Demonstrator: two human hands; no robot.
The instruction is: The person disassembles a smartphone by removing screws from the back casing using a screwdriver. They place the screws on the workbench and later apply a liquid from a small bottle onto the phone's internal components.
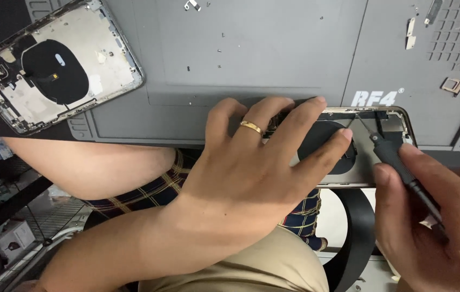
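So the person had an opened phone housing (373,146) lying at the near edge of a grey repair mat (251,54), half hanging toward their lap. The left hand (257,162) was pressed flat over its left part, fingers spread and stretched out, not curled round anything, fingertips (343,135) resting on the dark round coil (324,143) in the middle of the housing. There was a gold ring (251,127) on one of those fingers.

The right hand (435,221) came in from the lower right, fingers pinched closed around a thin black screwdriver (400,165). The tip was angled up and left into the top right corner of the housing, right by the small parts there. I couldn't tell whether it actually sat in a screw.

Up at the far left corner of the mat lay a second stripped phone housing (51,62), tilted, also with a black round coil inside. A few tiny screws (220,50) and small metal brackets (411,32) were scattered across the mat, well apart from the hands. A small metal frame piece (453,85) sat off to the right, near the mat's grid section.
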